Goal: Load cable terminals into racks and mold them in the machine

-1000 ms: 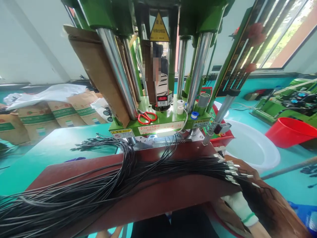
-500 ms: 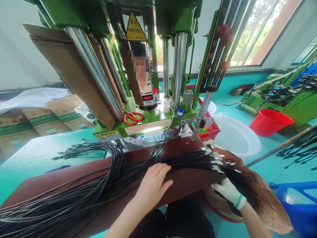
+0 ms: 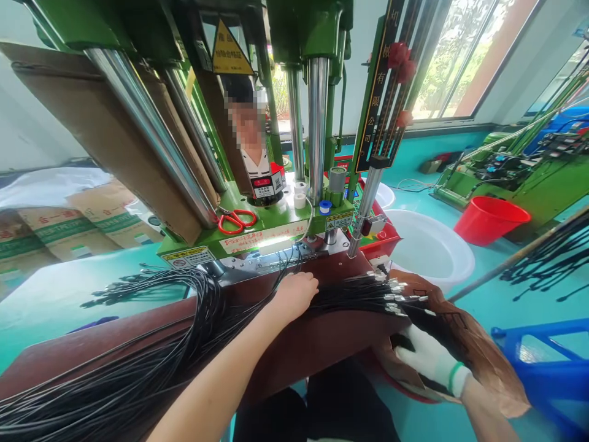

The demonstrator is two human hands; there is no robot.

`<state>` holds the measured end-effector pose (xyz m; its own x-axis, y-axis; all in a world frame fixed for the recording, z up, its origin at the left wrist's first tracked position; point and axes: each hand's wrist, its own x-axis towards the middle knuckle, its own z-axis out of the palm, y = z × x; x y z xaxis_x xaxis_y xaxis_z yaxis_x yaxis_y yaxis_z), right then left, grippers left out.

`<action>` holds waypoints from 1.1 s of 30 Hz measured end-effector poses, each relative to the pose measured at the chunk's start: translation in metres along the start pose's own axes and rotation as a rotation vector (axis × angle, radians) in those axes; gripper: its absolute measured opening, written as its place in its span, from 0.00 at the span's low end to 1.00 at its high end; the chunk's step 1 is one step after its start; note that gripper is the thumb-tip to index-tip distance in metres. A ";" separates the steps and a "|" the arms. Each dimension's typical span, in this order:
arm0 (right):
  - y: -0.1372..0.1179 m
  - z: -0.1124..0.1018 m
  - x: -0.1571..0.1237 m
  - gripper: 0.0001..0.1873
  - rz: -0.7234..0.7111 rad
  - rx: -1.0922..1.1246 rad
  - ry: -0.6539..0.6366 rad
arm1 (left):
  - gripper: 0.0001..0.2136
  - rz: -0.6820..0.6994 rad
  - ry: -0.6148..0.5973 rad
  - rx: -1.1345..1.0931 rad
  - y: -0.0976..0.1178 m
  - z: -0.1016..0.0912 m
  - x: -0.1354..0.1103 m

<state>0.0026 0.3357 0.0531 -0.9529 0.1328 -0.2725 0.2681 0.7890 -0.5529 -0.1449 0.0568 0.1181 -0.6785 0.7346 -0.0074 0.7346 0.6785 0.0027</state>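
My bare left hand (image 3: 297, 293) is over the black cables (image 3: 350, 293) on the brown-red work table, its fingers curled together around the strands that run down from the mould (image 3: 280, 259). The thumb and the grip itself are hidden beneath it. My right hand (image 3: 430, 356), in a white glove with a green cuff, is at the mouth of a brown paper bag (image 3: 488, 368) beside the table's right end. Its fingertips are hard to make out there. Silver metal ends (image 3: 396, 294) of the cable bundle lie just above the glove.
A green press (image 3: 276, 221) with steel columns stands behind the table. Red-handled scissors (image 3: 237, 222) lie on its plate. A large cable bundle (image 3: 138, 362) covers the table's left. A white tub (image 3: 427, 252), a red bucket (image 3: 492, 220) and a blue stool (image 3: 543, 350) stand at right.
My left hand has moved up toward the mould, and its spread fingers have curled in at the cables. My right hand has shifted slightly lower, into the bag's mouth. The view has turned slightly.
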 end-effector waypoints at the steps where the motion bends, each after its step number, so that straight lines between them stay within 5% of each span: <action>1: -0.003 -0.003 -0.002 0.26 -0.007 -0.020 -0.016 | 0.11 -0.002 0.047 0.021 0.001 0.001 -0.002; 4: -0.011 -0.010 -0.011 0.24 -0.094 0.004 -0.112 | 0.12 -0.029 0.148 -0.020 0.004 0.005 -0.011; 8: -0.036 -0.021 -0.024 0.23 -0.245 0.219 -0.371 | 0.10 -0.139 0.196 -0.389 0.004 0.000 -0.024; 12: -0.080 -0.019 -0.025 0.21 -0.467 0.658 -0.644 | 0.10 -0.205 0.250 -0.897 -0.008 -0.021 -0.041; 16: -0.126 0.013 -0.005 0.31 -0.549 1.182 -0.768 | 0.13 -0.198 0.297 -1.350 -0.023 -0.037 -0.059; 20: -0.175 0.032 0.023 0.38 -0.641 1.580 -0.627 | 0.13 -0.133 0.238 -1.481 -0.023 -0.037 -0.070; 23: -0.198 0.016 0.039 0.37 -0.716 1.709 -0.386 | 0.13 -0.164 0.129 -1.499 -0.010 -0.030 -0.075; 26: -0.198 -0.008 0.047 0.24 -0.681 1.710 -0.269 | 0.13 -0.200 0.030 -1.456 0.006 -0.021 -0.083; 29: -0.187 -0.019 0.043 0.14 -0.671 1.603 -0.299 | 0.13 -0.176 -0.103 -1.315 0.018 -0.017 -0.096; 33: -0.174 -0.006 0.022 0.15 -0.785 1.265 -0.537 | 0.11 0.014 -0.360 -1.164 0.033 -0.016 -0.110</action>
<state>-0.0655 0.2052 0.1477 -0.8197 -0.4868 0.3020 -0.0459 -0.4697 -0.8816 -0.0463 -0.0011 0.1352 -0.4937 0.8245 -0.2765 0.1715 0.4040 0.8986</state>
